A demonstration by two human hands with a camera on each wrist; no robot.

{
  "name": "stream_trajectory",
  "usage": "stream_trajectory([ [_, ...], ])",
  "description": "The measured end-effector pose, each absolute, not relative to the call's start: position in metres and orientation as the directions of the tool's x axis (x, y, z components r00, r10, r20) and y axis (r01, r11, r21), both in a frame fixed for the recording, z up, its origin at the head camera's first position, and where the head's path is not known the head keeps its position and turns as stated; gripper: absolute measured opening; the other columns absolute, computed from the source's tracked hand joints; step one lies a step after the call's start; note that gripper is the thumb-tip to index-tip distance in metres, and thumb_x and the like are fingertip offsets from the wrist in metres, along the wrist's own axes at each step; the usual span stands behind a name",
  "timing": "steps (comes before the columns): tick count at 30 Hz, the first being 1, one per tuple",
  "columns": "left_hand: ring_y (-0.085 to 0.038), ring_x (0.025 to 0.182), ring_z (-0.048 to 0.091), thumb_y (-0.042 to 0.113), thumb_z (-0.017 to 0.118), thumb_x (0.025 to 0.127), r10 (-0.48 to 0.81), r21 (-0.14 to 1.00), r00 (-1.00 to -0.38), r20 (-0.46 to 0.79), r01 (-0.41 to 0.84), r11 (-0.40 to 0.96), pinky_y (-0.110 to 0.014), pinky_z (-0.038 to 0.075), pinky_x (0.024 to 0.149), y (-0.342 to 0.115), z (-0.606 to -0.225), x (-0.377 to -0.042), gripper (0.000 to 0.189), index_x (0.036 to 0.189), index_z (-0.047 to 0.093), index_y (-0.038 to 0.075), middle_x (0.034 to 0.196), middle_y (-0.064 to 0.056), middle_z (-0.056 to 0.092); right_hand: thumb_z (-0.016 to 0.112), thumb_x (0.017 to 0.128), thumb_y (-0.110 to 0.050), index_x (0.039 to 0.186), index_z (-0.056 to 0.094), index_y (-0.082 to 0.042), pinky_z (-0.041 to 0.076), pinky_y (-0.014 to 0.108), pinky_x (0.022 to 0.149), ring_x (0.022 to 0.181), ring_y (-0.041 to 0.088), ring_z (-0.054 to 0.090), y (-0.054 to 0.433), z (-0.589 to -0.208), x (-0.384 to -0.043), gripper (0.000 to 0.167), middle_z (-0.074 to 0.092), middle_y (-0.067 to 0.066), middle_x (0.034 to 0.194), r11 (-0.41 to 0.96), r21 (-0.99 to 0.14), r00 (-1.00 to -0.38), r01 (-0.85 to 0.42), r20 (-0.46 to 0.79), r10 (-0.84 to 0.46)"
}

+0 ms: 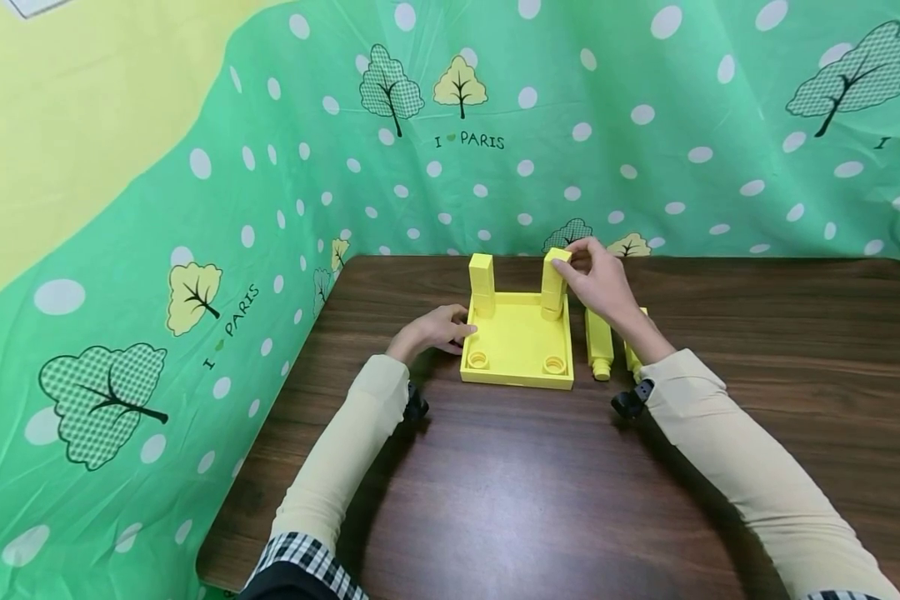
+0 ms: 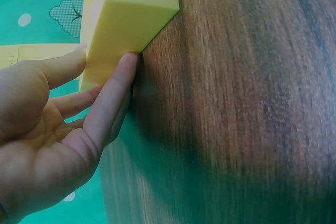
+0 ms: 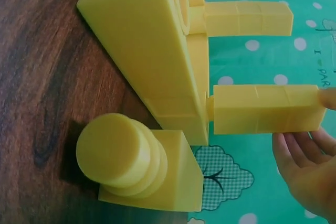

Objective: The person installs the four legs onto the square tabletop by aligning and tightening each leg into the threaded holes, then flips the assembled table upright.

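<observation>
Pinching upright, square yellow post [image 1: 552, 287]: right fingers [image 3: 286, 157]. Left fingers [image 2: 111, 98] gripping shallow yellow tray [image 1: 519, 340], round corner sockets [image 1: 554, 365].

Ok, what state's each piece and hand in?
Tray: open side up
Far-left post: standing
Far-right post: standing
Near-left socket: unfilled
Near-right socket: unfilled
Inner loose post: lying flat
Outer loose post: lying, partly hidden
Left hand: holding tray
Right hand: gripping far-right post

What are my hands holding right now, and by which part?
The right hand pinches the right upright yellow leg near its top end. The left hand holds the yellow tray by its left side wall.
</observation>
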State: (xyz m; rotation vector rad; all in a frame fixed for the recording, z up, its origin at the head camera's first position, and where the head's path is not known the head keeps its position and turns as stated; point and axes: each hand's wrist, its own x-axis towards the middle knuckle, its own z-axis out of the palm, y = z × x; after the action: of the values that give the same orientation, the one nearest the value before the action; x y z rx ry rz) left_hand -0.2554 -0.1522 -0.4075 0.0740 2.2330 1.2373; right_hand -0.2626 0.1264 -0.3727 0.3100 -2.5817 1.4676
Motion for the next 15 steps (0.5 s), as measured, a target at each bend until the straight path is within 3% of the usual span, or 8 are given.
stream_trajectory([
  [9, -0.024, 0.100, 0.059, 0.020, 0.052, 0.099, 0.311, 0.795, -0.828, -0.467, -0.239, 0.558, -0.035, 0.057, 0.083, -0.1521, -0.4076, -0.2562, 0.050, 0.144, 0.035, 0.005, 0.125, -0.018, 0.050, 0.060, 0.090, -0.051, 0.118, 0.046, -0.003, 0.050, 0.031, 0.072, 0.096, 0.026, 0.059, 0.1274, -0.3739, -0.2612, 0.058, 0.060, 0.016, 0.108, 0.541, -0.803, -0.965, -0.251, 0.249, -0.078],
  [15, -0.026, 0.102, 0.059, 0.020, 0.053, 0.099, 0.312, 0.795, -0.823, -0.474, -0.248, 0.554, -0.036, 0.057, 0.084, -0.1520, -0.4085, -0.2573, 0.052, 0.145, 0.034, 0.005, 0.127, -0.019, 0.049, 0.061, 0.090, -0.048, 0.116, 0.046, -0.001, 0.051, 0.035, 0.075, 0.096, 0.029, 0.060, 0.1252, -0.3746, -0.2603, 0.057, 0.058, 0.018, 0.108, 0.558, -0.788, -0.960, -0.261, 0.272, -0.065],
])
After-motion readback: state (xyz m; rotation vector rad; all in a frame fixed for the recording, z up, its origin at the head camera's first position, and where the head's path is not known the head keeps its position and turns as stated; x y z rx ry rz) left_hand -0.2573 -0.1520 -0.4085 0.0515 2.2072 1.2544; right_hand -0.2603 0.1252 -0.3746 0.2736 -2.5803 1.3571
